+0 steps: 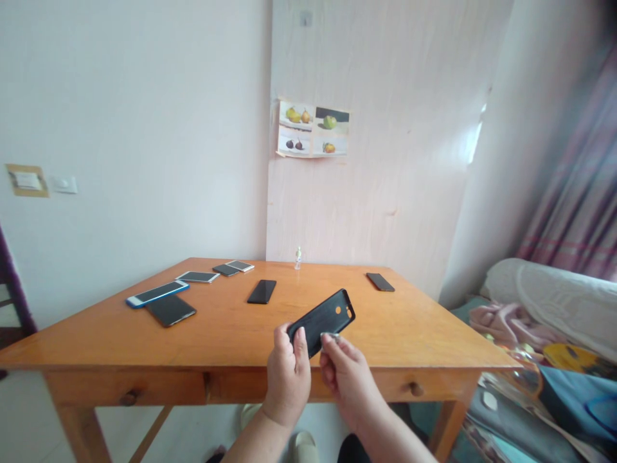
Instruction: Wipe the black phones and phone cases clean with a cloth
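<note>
My left hand grips the lower left end of a black phone case, thumb on the inside and fingers round the edge. The case is held tilted above the table's front edge, its hollow inner side facing me and its camera cut-outs at the upper right. My right hand is closed in a pinch against the case's lower edge. A small greyish-white bit shows at its fingertips, too small to name. Beyond the hands, a black phone lies on the wooden table.
At the table's left lie a blue-edged phone, a dark phone and several more phones. Another dark phone lies at the back right. A small clear bottle stands near the wall. Piled cloth and bags are at the right.
</note>
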Demonstrator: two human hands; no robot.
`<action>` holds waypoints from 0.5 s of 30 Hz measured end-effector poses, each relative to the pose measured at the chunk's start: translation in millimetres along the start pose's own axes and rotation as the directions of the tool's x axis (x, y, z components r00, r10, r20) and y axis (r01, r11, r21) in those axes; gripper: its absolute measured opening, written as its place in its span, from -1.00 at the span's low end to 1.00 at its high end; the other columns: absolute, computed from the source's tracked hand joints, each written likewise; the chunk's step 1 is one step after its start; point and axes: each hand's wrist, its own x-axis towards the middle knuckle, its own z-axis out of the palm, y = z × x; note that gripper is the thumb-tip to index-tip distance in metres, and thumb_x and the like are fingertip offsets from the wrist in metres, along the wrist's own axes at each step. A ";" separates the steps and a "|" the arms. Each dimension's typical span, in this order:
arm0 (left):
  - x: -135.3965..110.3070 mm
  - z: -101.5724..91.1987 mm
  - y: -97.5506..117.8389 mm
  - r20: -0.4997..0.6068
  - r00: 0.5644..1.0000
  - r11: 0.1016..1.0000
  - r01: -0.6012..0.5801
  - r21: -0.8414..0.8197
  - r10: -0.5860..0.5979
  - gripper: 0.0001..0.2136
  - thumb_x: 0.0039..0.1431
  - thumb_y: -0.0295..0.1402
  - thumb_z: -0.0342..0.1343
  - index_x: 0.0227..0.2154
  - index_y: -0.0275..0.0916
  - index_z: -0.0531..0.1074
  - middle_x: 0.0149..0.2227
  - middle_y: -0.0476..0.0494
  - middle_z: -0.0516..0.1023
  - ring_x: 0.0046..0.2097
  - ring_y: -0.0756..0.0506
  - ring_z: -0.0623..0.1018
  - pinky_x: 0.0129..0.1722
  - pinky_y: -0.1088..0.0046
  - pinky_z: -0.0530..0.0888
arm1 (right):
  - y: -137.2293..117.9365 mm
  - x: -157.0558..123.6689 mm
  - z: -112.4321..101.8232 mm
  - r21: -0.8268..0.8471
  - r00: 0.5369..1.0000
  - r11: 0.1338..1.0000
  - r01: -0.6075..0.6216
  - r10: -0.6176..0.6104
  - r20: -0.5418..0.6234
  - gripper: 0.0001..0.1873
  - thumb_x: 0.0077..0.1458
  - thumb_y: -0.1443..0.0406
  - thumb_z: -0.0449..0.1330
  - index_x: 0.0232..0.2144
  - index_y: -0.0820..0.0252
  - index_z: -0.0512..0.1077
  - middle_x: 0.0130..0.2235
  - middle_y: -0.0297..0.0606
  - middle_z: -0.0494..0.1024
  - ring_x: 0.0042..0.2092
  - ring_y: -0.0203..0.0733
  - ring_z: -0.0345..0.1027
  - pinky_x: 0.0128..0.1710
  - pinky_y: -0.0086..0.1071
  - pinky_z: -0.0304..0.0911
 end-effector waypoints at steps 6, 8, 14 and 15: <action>-0.5 -6.3 -3.4 0.006 0.997 0.993 -0.076 0.096 0.075 -0.76 0.36 -0.17 -0.12 -0.11 -0.21 0.29 -0.26 -0.22 0.56 -0.25 -0.16 0.59 -0.27 0.34 0.49 | -13.6 12.5 -9.7 0.058 0.998 0.998 0.002 0.002 -0.067 -0.57 -0.14 0.03 0.42 -0.51 0.18 0.32 -0.58 -0.47 0.32 -0.63 -0.49 -0.03 -0.66 -0.51 -0.18; -0.8 -7.6 -3.7 -0.004 0.994 0.985 -0.107 0.132 0.109 -0.75 0.36 -0.17 -0.12 -0.10 -0.23 0.29 -0.28 -0.23 0.57 -0.26 -0.17 0.60 -0.28 0.33 0.50 | -25.2 24.9 -17.8 0.105 0.988 0.992 0.074 -0.058 -0.142 -0.57 -0.22 0.09 0.47 -0.51 0.18 0.33 -0.59 -0.49 0.30 -0.62 -0.49 -0.03 -0.66 -0.52 -0.16; -3.0 -1.6 -6.8 0.016 0.958 0.923 -0.279 0.264 0.285 -0.78 0.37 -0.22 -0.10 -0.12 -0.25 0.31 -0.29 -0.24 0.57 -0.27 -0.16 0.61 -0.30 0.35 0.51 | 13.5 0.7 -0.6 0.086 0.999 0.996 -0.022 0.025 -0.028 -0.57 -0.01 -0.02 0.31 -0.50 0.17 0.29 -0.61 -0.46 0.31 -0.64 -0.47 -0.02 -0.67 -0.51 -0.17; -2.8 -1.4 -7.5 0.017 0.946 0.904 -0.316 0.287 0.325 -0.79 0.37 -0.23 -0.09 -0.12 -0.25 0.32 -0.30 -0.23 0.57 -0.28 -0.16 0.61 -0.31 0.35 0.52 | 18.8 -3.7 1.7 0.083 0.999 0.996 -0.039 0.039 0.003 -0.57 0.01 -0.03 0.30 -0.49 0.18 0.29 -0.61 -0.46 0.31 -0.64 -0.47 -0.02 -0.66 -0.51 -0.16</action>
